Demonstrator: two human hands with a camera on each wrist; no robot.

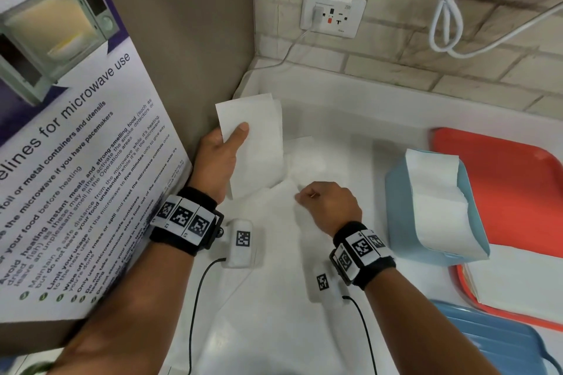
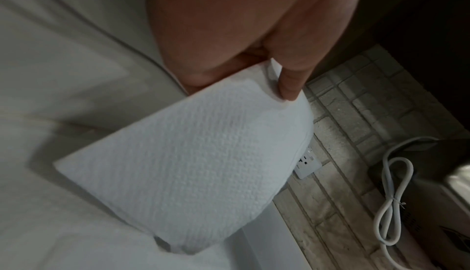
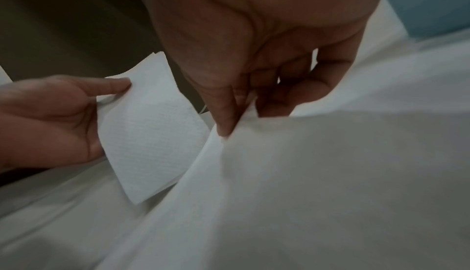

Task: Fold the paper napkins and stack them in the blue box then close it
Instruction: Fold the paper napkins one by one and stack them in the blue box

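Observation:
My left hand holds a folded white napkin above the counter, thumb pressed on its near face; the same napkin fills the left wrist view. My right hand pinches the corner of an unfolded napkin that lies spread on the counter, and the pinch shows between thumb and fingertips. The blue box stands open to the right with folded napkins sticking out of it. Its blue lid lies at the bottom right.
A red tray lies under and behind the box with a white sheet on it. A microwave-guidelines poster leans at the left. A wall socket and a looped white cable hang on the tiled wall behind.

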